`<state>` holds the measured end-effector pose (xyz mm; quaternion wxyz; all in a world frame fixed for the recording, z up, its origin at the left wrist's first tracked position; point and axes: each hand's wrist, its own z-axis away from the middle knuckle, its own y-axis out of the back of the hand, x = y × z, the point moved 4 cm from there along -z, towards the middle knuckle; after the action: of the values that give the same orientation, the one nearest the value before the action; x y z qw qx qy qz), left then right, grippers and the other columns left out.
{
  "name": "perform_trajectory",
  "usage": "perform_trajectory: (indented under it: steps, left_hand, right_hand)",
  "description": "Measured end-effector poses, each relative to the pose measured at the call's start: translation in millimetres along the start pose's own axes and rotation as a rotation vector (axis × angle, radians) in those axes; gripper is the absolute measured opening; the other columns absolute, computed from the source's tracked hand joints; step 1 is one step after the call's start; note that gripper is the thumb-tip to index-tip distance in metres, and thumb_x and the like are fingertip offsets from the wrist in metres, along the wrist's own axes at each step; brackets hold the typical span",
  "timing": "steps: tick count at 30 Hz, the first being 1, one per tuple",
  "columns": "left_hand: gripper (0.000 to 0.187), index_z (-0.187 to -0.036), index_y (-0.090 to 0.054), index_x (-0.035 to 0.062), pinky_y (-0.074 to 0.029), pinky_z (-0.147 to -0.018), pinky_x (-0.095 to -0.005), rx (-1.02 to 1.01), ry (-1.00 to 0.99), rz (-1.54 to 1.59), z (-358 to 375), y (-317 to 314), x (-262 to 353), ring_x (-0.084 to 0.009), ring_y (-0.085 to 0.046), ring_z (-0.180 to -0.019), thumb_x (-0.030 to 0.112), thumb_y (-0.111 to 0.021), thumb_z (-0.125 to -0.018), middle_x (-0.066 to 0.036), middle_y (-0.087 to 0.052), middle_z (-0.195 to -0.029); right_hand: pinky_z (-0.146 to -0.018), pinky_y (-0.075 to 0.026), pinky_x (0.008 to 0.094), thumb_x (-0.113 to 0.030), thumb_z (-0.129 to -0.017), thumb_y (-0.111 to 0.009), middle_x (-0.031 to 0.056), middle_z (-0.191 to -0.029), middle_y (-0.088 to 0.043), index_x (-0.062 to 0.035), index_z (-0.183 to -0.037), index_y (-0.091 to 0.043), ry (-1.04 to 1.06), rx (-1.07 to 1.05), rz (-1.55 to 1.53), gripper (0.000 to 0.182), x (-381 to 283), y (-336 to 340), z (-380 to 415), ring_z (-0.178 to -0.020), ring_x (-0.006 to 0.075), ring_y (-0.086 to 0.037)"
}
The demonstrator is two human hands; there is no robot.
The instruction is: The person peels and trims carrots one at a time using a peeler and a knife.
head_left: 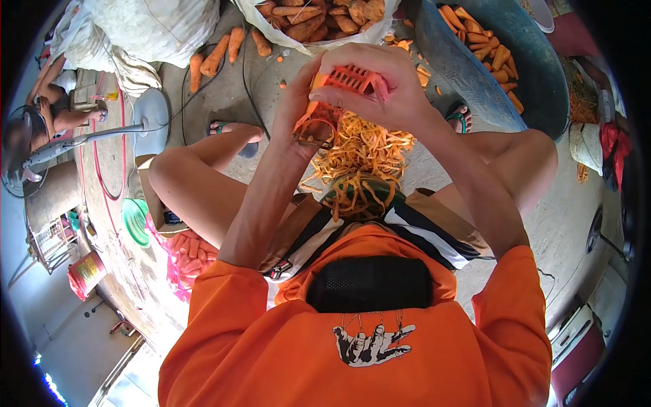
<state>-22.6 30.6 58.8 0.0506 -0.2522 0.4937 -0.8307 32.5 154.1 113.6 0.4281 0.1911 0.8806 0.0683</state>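
Both hands are raised together in front of me, above a pile of orange peel strips [369,146]. An orange slotted plastic tool [352,78] is between them. My right hand [383,78] is wrapped round its upper right side. My left hand [298,102] holds its left side, with the fingers partly hidden. The lower part of the tool [317,125] has an open frame and rests near my left palm. More strips hang over a green rounded object [393,193] between my legs.
A white sack of unpeeled carrots [319,44] stands ahead, with loose carrots [215,57] left of it. Peeled carrots lie in a blue tub [468,88] at upper right. A fan [81,141] and a seated person [57,112] are at left. Pink bag [180,261] sits lower left.
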Motion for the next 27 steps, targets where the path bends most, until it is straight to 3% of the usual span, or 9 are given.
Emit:
perform_trajectory:
  steps: [3, 6, 8, 11, 14, 16, 20, 25, 27]
  left_hand:
    - [0.031, -0.124, -0.060, 0.0042, -0.064, -0.075, -0.0311, 0.019, 0.017, 0.011, -1.6, 10.4, 2.2, -0.0186, -0.074, -0.088, 0.030, -0.055, -0.106, -0.010, -0.071, -0.108]
    - [0.029, -0.123, -0.060, 0.0064, -0.063, -0.076, -0.0291, -0.310, 0.072, 0.153, -11.0, 27.0, -1.4, -0.0186, -0.072, -0.092, 0.030, -0.056, -0.107, -0.009, -0.069, -0.109]
    - [0.027, -0.122, -0.061, 0.0090, -0.062, -0.075, -0.0282, -0.128, 0.094, 0.188, -8.3, 23.8, -4.9, -0.0164, -0.070, -0.092, 0.031, -0.055, -0.107, -0.007, -0.066, -0.111]
    - [0.025, -0.124, -0.060, 0.0104, -0.059, -0.071, -0.0260, 0.085, -0.030, -0.004, -9.3, 13.9, -4.9, -0.0126, -0.067, -0.094, 0.028, -0.058, -0.106, -0.004, -0.064, -0.115]
    - [0.025, -0.125, -0.059, 0.0111, -0.058, -0.070, -0.0256, 0.108, -0.012, -0.076, -0.8, 1.9, -2.8, -0.0120, -0.066, -0.092, 0.026, -0.061, -0.105, -0.004, -0.064, -0.113]
    - [0.025, -0.126, -0.058, 0.0115, -0.059, -0.071, -0.0263, 0.026, 0.029, -0.005, -6.3, 12.6, -5.5, -0.0131, -0.066, -0.092, 0.026, -0.061, -0.105, -0.004, -0.065, -0.114]
    - [0.026, -0.125, -0.060, 0.0120, -0.061, -0.070, -0.0274, -0.096, 0.128, 0.140, -11.9, 18.9, -8.9, -0.0147, -0.067, -0.093, 0.029, -0.061, -0.105, -0.005, -0.065, -0.113]
    - [0.027, -0.124, -0.060, 0.0107, -0.054, -0.062, -0.0221, 0.008, 0.080, -0.018, -6.2, 8.3, -2.3, -0.0105, -0.063, -0.088, 0.029, -0.064, -0.104, -0.003, -0.063, -0.109]
    - [0.028, -0.124, -0.060, 0.0103, -0.052, -0.061, -0.0210, 0.084, 0.038, -0.173, 0.4, 9.7, -3.6, -0.0092, -0.062, -0.086, 0.030, -0.064, -0.104, -0.003, -0.063, -0.108]
  right_hand:
    - [-0.072, -0.052, 0.0281, -0.024, -0.085, -0.086, 0.0009, -0.090, -0.071, -0.0068, -0.101, -0.068, -0.091, 0.085, 0.013, 0.030, 21.5, 11.3, 0.9, -0.079, 0.0126, -0.067]
    - [-0.072, -0.052, 0.0242, -0.023, -0.089, -0.083, -0.0033, -0.092, -0.072, -0.0044, -0.098, -0.069, -0.254, 0.210, -0.085, 0.026, 52.5, 44.0, -3.7, -0.082, 0.0055, -0.066]
    - [-0.074, -0.053, 0.0227, -0.013, -0.092, -0.079, -0.0008, -0.089, -0.072, -0.0013, -0.101, -0.069, -0.217, 0.318, 0.070, 0.018, 50.7, 62.4, -9.8, -0.083, 0.0041, -0.065]
    - [-0.074, -0.054, 0.0245, -0.021, -0.086, -0.086, -0.0021, -0.091, -0.074, -0.0061, -0.101, -0.069, -0.123, 0.139, 0.008, 0.027, 14.2, 22.8, -0.1, -0.084, 0.0063, -0.068]
    - [-0.076, -0.054, 0.0260, -0.022, -0.082, -0.088, -0.0018, -0.092, -0.075, -0.0088, -0.103, -0.071, 0.033, -0.094, 0.178, 0.030, 2.3, 13.3, 2.0, -0.086, 0.0058, -0.068]
    - [-0.074, -0.054, 0.0256, -0.020, -0.086, -0.085, -0.0006, -0.090, -0.074, -0.0083, -0.102, -0.071, -0.277, 0.107, 0.031, 0.025, 33.8, 34.9, 2.0, -0.084, 0.0069, -0.069]
    - [-0.070, -0.052, 0.0231, -0.016, -0.092, -0.079, 0.0015, -0.082, -0.071, -0.0083, -0.101, -0.071, -0.213, 0.360, 0.023, 0.014, 58.8, 71.2, -7.0, -0.075, 0.0084, -0.067]
    - [-0.072, -0.052, 0.0266, -0.023, -0.086, -0.085, 0.0023, -0.083, -0.070, -0.0076, -0.103, -0.069, 0.082, -0.042, 0.137, 0.028, -3.8, 13.8, 2.2, -0.076, 0.0101, -0.066]
    - [-0.072, -0.052, 0.0264, -0.023, -0.087, -0.084, 0.0018, -0.085, -0.070, -0.0076, -0.103, -0.069, -0.031, 0.033, 0.137, 0.027, 23.2, 21.7, 7.0, -0.077, 0.0097, -0.065]
